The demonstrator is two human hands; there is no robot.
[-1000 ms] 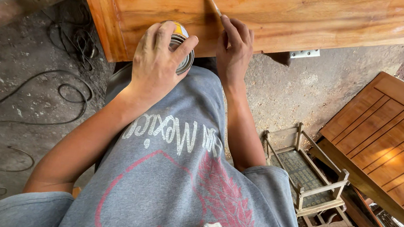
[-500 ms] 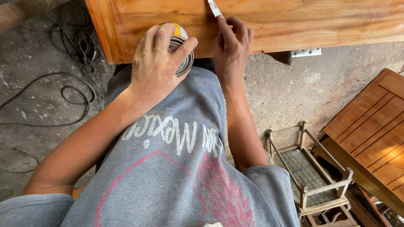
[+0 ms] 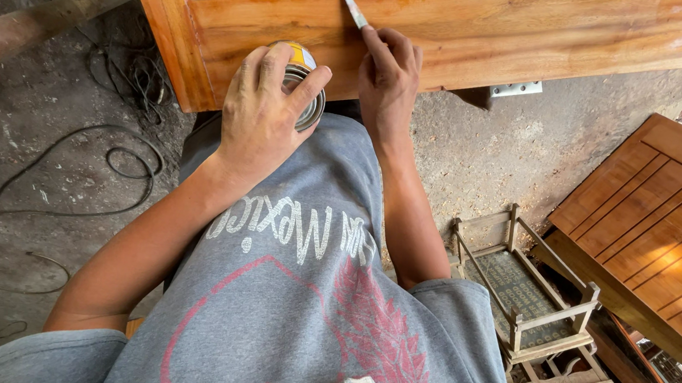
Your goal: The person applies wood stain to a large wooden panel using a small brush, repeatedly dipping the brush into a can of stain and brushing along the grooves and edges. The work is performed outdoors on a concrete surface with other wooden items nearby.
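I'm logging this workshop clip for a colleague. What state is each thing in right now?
left hand: gripping the small round can from above, held against the lap.
right hand: holding the thin blade, tip at the panel groove.
wooden door: lying flat, bare wood.
second door panel: lying at right.
black cable: loose on the ground.
small wooden rack: standing upright.

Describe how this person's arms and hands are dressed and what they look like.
Both arms are bare from the short sleeves down. The sleeves belong to a grey T-shirt with white lettering and a pinkish-red heart outline and leaf print across the chest. The left hand and right hand wear no gloves, and no rings, watch or bracelets are visible.
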